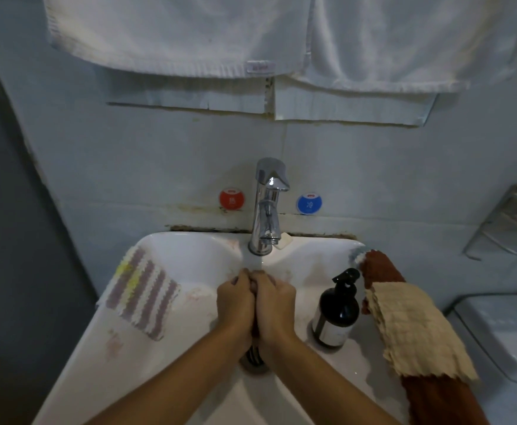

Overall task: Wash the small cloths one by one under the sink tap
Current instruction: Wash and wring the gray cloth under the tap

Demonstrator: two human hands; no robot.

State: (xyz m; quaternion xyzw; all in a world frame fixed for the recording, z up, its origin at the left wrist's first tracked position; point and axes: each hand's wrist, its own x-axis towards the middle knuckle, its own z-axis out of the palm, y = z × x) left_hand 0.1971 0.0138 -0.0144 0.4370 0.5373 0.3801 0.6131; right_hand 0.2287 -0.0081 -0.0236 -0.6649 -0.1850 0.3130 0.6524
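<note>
My left hand (pixel 234 302) and my right hand (pixel 277 302) are pressed side by side over the basin of the white sink (pixel 189 243), fingers curled round a small cloth (pixel 253 352). Only a dark striped end of it hangs out below my palms, above the drain. Water runs from the chrome tap (pixel 268 207) onto my fingertips. A purple-and-white striped cloth (pixel 142 291) lies on the sink's left rim. On the right rim a beige cloth (pixel 413 326) lies over a brown cloth (pixel 380 268).
A black pump bottle (pixel 337 311) stands on the rim just right of my right hand. White towels (pixel 189 35) hang on the wall above. A wire rack (pixel 508 225) is mounted at right, with a white appliance lid (pixel 502 326) below it.
</note>
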